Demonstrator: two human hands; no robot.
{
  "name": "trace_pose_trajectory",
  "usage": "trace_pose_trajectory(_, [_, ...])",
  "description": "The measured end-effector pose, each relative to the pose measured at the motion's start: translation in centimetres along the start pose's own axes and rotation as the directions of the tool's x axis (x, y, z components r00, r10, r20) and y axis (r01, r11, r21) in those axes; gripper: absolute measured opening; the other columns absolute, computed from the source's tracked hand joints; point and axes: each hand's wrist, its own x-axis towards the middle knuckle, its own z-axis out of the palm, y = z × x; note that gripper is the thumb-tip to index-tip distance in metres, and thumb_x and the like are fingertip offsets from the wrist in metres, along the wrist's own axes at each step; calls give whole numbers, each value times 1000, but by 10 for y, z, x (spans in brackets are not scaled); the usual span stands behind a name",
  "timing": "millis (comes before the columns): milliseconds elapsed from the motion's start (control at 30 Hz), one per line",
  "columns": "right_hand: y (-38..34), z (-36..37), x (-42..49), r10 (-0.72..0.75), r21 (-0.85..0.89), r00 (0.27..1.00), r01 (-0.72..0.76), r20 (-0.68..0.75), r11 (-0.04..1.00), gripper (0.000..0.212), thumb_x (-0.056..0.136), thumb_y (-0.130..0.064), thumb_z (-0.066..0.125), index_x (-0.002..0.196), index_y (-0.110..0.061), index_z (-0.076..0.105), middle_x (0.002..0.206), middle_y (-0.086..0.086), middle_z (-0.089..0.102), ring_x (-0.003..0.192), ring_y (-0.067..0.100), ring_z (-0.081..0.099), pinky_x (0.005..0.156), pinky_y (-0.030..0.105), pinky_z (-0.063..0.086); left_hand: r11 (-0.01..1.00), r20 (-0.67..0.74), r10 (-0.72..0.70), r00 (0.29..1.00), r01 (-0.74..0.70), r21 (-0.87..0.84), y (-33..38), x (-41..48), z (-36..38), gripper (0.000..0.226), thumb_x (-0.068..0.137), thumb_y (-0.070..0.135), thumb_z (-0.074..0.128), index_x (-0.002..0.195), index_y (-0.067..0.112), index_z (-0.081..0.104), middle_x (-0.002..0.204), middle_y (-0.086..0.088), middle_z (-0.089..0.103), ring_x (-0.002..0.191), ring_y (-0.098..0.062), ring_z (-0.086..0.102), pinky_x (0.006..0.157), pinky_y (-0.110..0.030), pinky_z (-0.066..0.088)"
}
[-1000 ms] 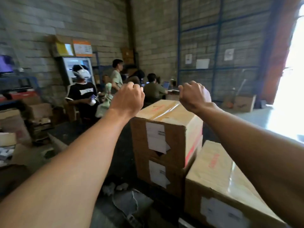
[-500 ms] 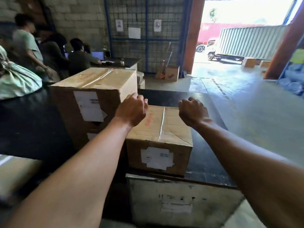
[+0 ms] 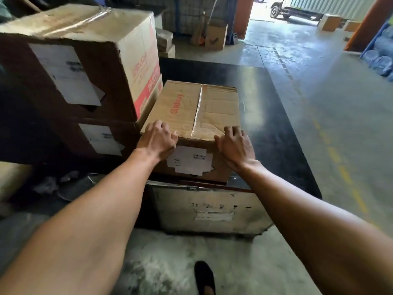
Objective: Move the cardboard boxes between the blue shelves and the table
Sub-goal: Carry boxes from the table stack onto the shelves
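Observation:
A small brown cardboard box [image 3: 200, 107] with red lettering and a white label on its front lies on the black table [image 3: 268, 103], near the table's front edge. My left hand [image 3: 158, 139] grips its near left top corner, fingers bent over the top and thumb along the edge. My right hand [image 3: 234, 145] grips the near right top corner in the same way. Two larger cardboard boxes [image 3: 85, 60] stand stacked directly left of it, touching its left side. A blue shelf upright [image 3: 376, 33] with wrapped goods shows at the far right.
A pale panelled crate [image 3: 208, 209] stands under the table's front edge. My dark shoe [image 3: 204, 277] is on the concrete floor below. An open carton [image 3: 215, 37] sits on the floor at the back, by the doorway. A yellow floor line runs along the right.
My view has swung right and down from the tall stack to the small box. Both hands, held up as fists before, have come down onto the box's near top corners.

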Motion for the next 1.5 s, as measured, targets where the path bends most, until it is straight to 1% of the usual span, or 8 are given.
trace_pose_trajectory(167, [1, 22, -17, 48, 53, 997, -46, -55, 998, 64, 94, -58, 31, 130, -8, 47, 140, 21, 43, 132, 40, 38, 106, 64, 32, 997, -30, 52, 998, -51, 50, -15, -4, 14, 56, 92, 44, 47, 130, 4, 48, 128, -21, 48, 117, -37, 47, 101, -46, 38])
trace_pose_trajectory(300, [1, 37, -31, 123, 13, 991, -123, -45, 992, 73, 89, -60, 54, 149, -26, 27, 156, 21, 11, 142, 47, 15, 107, 71, 16, 999, -9, 31, 999, -31, 37, -30, 2, 8, 64, 86, 61, 50, 136, 21, 48, 131, -14, 40, 123, -34, 40, 107, -53, 32])
trace_pose_trajectory(433, [-6, 53, -34, 197, 133, 979, -189, -54, 973, 87, 80, -54, 70, 148, -37, 18, 154, 21, -3, 133, 56, 25, 103, 71, 32, 998, -33, 36, 999, -35, 46, -41, -9, 23, 82, 76, 69, 61, 143, 31, 34, 136, -12, 30, 130, -33, 30, 109, -56, 29])
trace_pose_trajectory(700, [3, 65, -26, 59, 130, 983, -36, -174, 991, 90, 79, -32, 79, 149, -18, 23, 158, 13, 7, 135, 48, 26, 104, 65, 37, 990, -165, 136, 977, -130, 48, -59, -13, 41, 108, 62, 49, 85, 145, 9, 29, 142, -16, 33, 132, -33, 30, 110, -45, 36])
trace_pose_trajectory(833, [9, 72, -26, 55, 158, 972, -19, -230, 987, 89, 77, -33, 80, 145, -23, 24, 155, 7, 4, 128, 46, 36, 94, 62, 47, 994, -198, -2, 980, -18, -103, -52, -17, 51, 103, 59, 43, 88, 143, 27, 31, 149, -18, 21, 138, -37, 19, 97, -55, 45])
trace_pose_trajectory(933, [8, 76, -25, 50, 138, 967, -15, -249, 990, 94, 73, -41, 83, 144, -23, 23, 153, 6, 1, 129, 46, 34, 95, 59, 47, 956, -172, -141, 975, 89, -281, -48, -18, 59, 101, 61, 36, 89, 142, 38, 29, 151, -22, 8, 140, -41, 11, 102, -59, 40])
trace_pose_trajectory(1100, [-5, 81, -19, 142, 128, 954, -111, -262, 985, 115, 58, -55, 87, 145, -16, 23, 153, 20, 7, 132, 47, 28, 102, 55, 41, 921, -96, -190, 977, 143, -361, -38, -21, 57, 112, 57, 34, 91, 145, 38, 23, 141, -22, 21, 121, -47, 43, 99, -57, 44])
trace_pose_trajectory(1500, [-5, 78, -20, 126, 156, 941, -80, -315, 985, 114, 54, -49, 90, 139, -19, 20, 150, 14, 8, 128, 47, 35, 101, 58, 43, 872, -32, -271, 962, 232, -431, -26, -22, 42, 105, 62, 24, 90, 142, 40, 25, 139, -19, 26, 120, -47, 44, 95, -56, 43])
